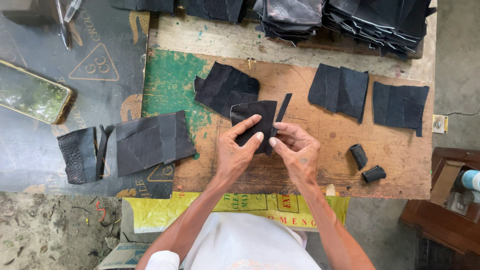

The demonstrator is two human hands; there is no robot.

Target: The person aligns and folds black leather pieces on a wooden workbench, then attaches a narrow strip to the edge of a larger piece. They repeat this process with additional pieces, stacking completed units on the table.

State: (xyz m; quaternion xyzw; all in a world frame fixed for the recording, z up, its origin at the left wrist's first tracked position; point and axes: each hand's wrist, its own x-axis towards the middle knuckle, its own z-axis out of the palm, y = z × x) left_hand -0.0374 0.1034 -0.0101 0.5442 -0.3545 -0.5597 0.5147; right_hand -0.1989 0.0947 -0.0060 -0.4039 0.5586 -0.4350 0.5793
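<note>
The stacks of black leather pieces (350,17) along the far side of the wooden board (310,85) are cut off by the top edge. The left hand (239,150) covers the lower part of the black leather piece (260,112) it holds. A narrow strip (281,111) runs down behind the right hand (295,150). The phone (30,92) is cut by the left edge, the pen (62,20) by the top.

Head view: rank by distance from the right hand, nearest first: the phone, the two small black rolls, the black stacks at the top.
From the right hand:
1. Two small black rolls, on the board just right.
2. Black stacks, at the table's far edge.
3. Phone, far left on the dark sheet.
</note>
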